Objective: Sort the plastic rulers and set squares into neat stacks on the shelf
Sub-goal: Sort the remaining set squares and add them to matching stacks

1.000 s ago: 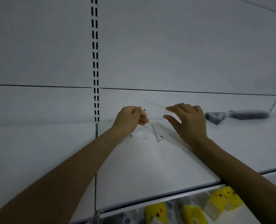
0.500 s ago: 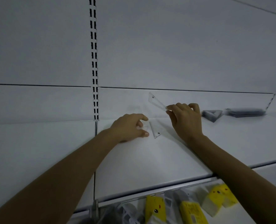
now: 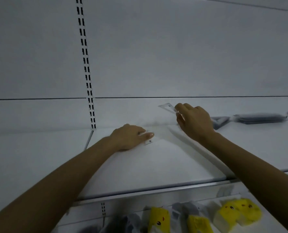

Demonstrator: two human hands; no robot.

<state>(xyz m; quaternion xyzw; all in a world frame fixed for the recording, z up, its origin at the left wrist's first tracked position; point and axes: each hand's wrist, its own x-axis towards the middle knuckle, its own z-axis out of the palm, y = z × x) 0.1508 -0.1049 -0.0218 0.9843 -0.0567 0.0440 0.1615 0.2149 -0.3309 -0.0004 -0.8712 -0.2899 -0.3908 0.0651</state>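
Clear plastic set square (image 3: 168, 106) is held off the shelf (image 3: 156, 165), near the back panel, pinched at one end between thumb and fingertips of the right hand (image 3: 195, 121). Left hand (image 3: 129, 137) rests on the shelf surface, fingers curled in, thumb laid over a second set square (image 3: 149, 141), of which only a corner with a dark dot shows; pinch or mere press cannot be determined. Right of the right hand, a grey set-square stack (image 3: 219, 121) lies beside a ruler stack (image 3: 259, 117). Yellow packages (image 3: 158, 217) sit on the level below.
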